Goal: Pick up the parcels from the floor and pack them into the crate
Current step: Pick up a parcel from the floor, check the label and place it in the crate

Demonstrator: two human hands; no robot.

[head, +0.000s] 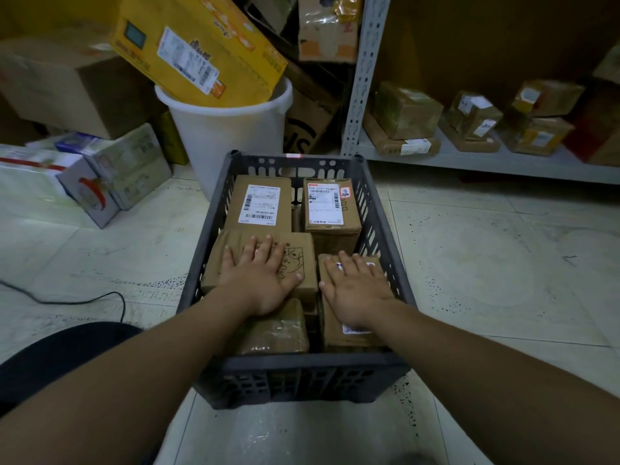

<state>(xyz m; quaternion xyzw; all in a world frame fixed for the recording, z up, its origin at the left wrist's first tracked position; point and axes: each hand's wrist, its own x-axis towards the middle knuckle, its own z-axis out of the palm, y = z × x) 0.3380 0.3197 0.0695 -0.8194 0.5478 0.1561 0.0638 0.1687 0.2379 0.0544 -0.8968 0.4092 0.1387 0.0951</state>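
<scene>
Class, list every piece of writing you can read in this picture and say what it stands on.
"748 0507 06", last digits unclear: white label on the far right parcel in the crate.
Handwritten sticker beside it: unreadable.
Label on the far left parcel: too small.
Label on the yellow box: blurred.
Labels on the shelf parcels: blurred.

Label (352, 329) on near-right parcel (332, 325) mostly under right hand (355, 290). Left hand (261, 280) hides half of drawing (292, 263) on left parcel (214, 273). Print on far labels (258, 204) too small to read.
</scene>
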